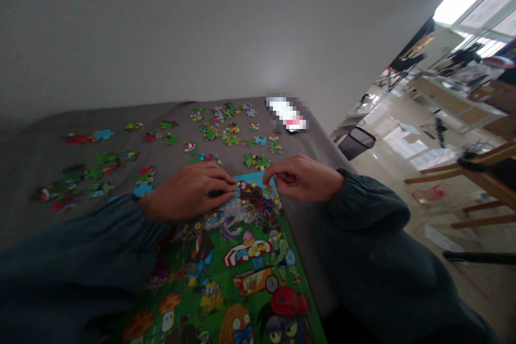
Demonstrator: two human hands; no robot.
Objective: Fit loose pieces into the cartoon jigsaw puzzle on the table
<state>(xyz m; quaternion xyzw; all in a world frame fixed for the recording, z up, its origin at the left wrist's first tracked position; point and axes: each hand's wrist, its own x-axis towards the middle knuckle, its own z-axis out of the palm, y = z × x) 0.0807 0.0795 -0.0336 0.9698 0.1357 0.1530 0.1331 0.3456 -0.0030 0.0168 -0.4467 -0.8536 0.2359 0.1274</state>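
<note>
Puzzle piece (249,190), between both hands' fingers (226,187)

glossy cardboard puzzle (242,274), matt grey tablecloth (48,140)

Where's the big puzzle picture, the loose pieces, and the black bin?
Big puzzle picture (245,274), head view, on its green middle.
Loose pieces (229,131), head view, on the far cluster on the grey table.
Black bin (357,142), head view, on its side wall.
</note>
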